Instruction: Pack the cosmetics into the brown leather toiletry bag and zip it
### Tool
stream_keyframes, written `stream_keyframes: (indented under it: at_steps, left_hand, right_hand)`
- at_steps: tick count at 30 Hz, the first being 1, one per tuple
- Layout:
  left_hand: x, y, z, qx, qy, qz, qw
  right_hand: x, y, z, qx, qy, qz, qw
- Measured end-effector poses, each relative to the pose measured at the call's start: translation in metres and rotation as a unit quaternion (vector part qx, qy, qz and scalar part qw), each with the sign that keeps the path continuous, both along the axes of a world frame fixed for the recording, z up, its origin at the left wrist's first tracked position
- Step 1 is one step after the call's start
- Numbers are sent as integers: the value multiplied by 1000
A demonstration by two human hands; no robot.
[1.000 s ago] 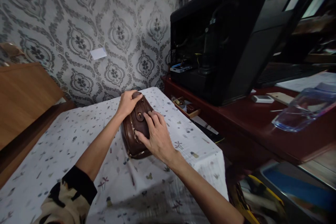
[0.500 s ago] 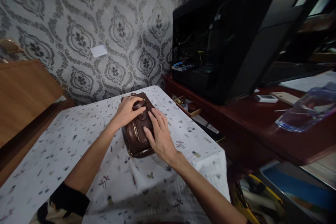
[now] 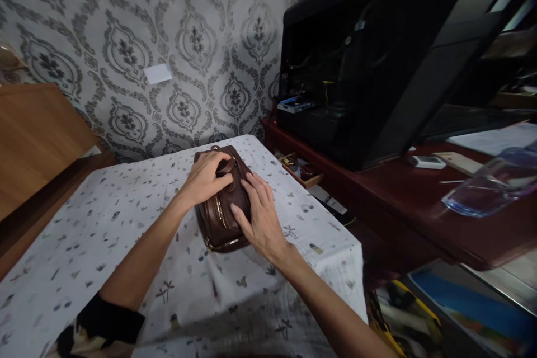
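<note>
A brown leather bag [image 3: 220, 210] with gold-toned zippers lies on a white patterned cloth. My left hand [image 3: 205, 179] is curled over its upper part, with thumb and index finger around the handle [image 3: 226, 168]; the other fingers are partly hidden. Against the bag's right side rests my right hand [image 3: 260, 215], fingers stretched out along the edge and thumb on the leather. The near end of the bag, with its curved zipper, shows between my forearms.
The printed cloth [image 3: 138, 207] covers the table. On the right, a black computer case [image 3: 377, 67] stands on a dark red desk [image 3: 419, 196], near a clear plastic container [image 3: 482, 190]. A small open drawer [image 3: 312, 180] sits beyond the cloth's right edge. Wooden furniture [image 3: 42, 140] stands left.
My view has shifted slightly. Both hands stay on the bag in almost the same pose, and the bag has hardly moved.
</note>
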State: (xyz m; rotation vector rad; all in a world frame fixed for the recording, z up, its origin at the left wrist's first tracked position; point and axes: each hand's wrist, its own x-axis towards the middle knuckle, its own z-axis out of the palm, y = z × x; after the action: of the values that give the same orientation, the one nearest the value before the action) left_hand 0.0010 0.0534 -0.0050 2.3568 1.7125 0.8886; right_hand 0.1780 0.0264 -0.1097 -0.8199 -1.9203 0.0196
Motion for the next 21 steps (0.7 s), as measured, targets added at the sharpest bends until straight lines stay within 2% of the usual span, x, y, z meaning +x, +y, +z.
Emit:
stream_keyframes:
  at_steps: [5, 12, 17, 21]
  left_hand:
    - [-3, 0, 0, 7, 2, -7, 1000]
    - [-6, 1, 0, 1, 12, -8, 1000]
    - [-8, 2, -2, 11, 7, -19, 1000]
    - [-8, 0, -3, 7, -6, -12, 1000]
  right_hand:
    - [1, 3, 21, -15, -77, -49, 996]
    - [-1, 20, 55, -59, -206, -140, 967]
    - [1, 24, 66, -55, -248, -146, 956]
    - [2, 22, 67, -66, -251, -143, 955]
